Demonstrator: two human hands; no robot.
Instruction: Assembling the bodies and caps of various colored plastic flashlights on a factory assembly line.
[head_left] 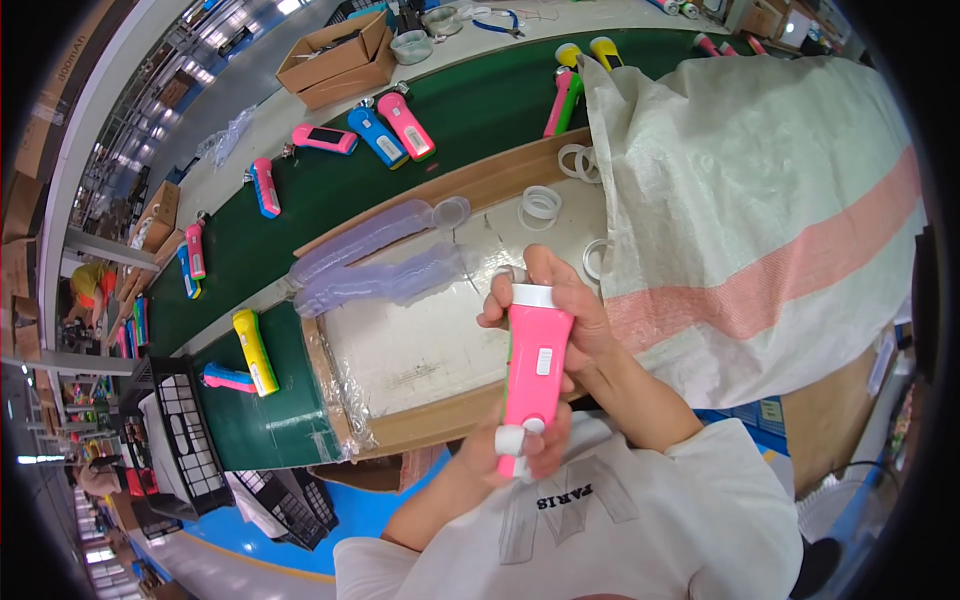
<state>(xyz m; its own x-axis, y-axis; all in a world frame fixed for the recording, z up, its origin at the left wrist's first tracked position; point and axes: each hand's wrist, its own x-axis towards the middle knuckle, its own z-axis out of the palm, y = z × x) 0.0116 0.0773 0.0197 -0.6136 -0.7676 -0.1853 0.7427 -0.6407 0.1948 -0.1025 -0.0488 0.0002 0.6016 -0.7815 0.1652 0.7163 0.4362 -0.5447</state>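
A pink flashlight (538, 375) with a white button plate and a white ring (532, 295) at its head is held upright in front of my chest. My left hand (530, 450) grips its lower end, fingers closed around it. At the head, my right hand (565, 300) has its fingers closed about the white ring. White wraps cover some fingertips. Beyond my hands a shallow tray (400, 375) with cardboard edges holds loose white rings (540, 203). Two stacks of clear round discs (380, 278) in plastic sleeves lie along its far left side.
A large white woven sack (740, 180) with a pink stripe covers the right side. Behind runs a green conveyor belt (290, 160) bearing several colored flashlights (405, 127). A yellow flashlight (255, 352) lies left, above black crates (190, 435). A cardboard box (340, 60) stands at the back.
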